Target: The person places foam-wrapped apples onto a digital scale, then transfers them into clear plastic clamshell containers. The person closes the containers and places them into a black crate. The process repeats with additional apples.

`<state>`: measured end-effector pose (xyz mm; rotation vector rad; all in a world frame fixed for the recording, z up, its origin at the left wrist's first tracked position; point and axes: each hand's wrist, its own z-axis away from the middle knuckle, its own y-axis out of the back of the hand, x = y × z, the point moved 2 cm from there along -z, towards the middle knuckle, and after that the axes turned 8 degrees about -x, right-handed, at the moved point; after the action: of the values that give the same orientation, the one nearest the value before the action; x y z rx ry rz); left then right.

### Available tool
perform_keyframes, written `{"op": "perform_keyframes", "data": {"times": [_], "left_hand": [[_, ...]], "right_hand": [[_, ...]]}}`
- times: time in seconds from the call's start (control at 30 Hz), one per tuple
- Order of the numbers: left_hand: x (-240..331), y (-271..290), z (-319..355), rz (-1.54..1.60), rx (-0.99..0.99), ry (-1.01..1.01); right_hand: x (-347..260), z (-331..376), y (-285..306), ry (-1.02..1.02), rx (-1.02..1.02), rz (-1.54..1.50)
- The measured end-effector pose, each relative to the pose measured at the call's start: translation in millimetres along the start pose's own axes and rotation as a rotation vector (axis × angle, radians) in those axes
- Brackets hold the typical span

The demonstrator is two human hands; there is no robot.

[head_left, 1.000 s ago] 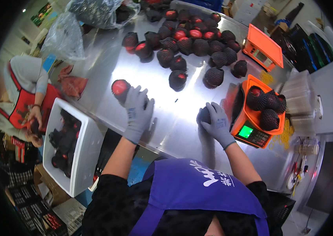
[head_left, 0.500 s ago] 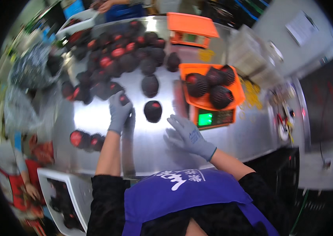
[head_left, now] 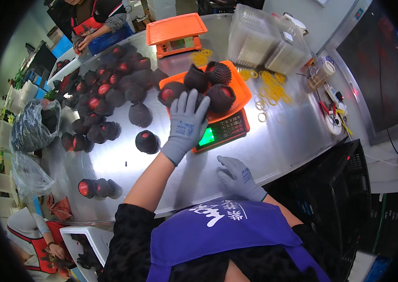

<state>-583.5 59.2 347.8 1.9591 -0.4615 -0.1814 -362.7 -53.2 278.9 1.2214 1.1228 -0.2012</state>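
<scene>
My left hand (head_left: 187,124), in a grey glove, reaches over the near side of an orange tray (head_left: 241,91) on a digital scale (head_left: 227,130) with a lit green display. Its fingers lie over a round fruit in a black foam net (head_left: 200,100), mostly hidden beneath them. Several more red fruits in black nets (head_left: 221,97) sit in the tray around that hand. Below the scale, my gloved right hand (head_left: 240,177) hovers by the table's near edge, fingers loosely apart and holding nothing. A single netted fruit (head_left: 147,142) stands left of my left wrist.
A heap of netted fruits (head_left: 100,91) covers the far left of the metal table (head_left: 128,174); a short row (head_left: 99,188) lies nearer. Behind stands a second orange scale (head_left: 176,30). Yellow rubber bands (head_left: 271,87) and stacked clear boxes (head_left: 255,35) are at right. Two other people work at left.
My left hand has moved right with a netted fruit, from the table onto the scale's tray. My right hand has drawn back toward me. The view has shifted to the right.
</scene>
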Motion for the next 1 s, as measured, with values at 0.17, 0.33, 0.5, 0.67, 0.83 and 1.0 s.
{"op": "perform_keyframes", "data": {"times": [0.17,0.33,0.5,0.67,0.83,1.0], "left_hand": [[2.0,-8.6,-23.8,0.007,-0.073,0.029],[-9.2,37.4,15.3,0.269,0.228,0.190],[-49.5,-31.3,155.9,0.545,0.361,0.755],[3.3,-82.8,202.3,0.144,0.016,0.682],[16.0,-80.3,188.8,0.048,-0.055,0.715],[20.4,-81.5,192.7,0.049,-0.063,0.753]], "right_hand": [[49.3,33.2,39.9,0.000,0.072,0.066],[106.6,34.9,129.0,-0.147,0.362,0.087],[124.8,-60.5,255.9,-0.237,0.347,0.310],[123.8,-213.8,335.8,0.322,0.524,0.581],[136.7,-352.4,358.6,0.251,0.304,0.859],[165.1,-404.6,350.4,0.035,0.003,0.799]]}}
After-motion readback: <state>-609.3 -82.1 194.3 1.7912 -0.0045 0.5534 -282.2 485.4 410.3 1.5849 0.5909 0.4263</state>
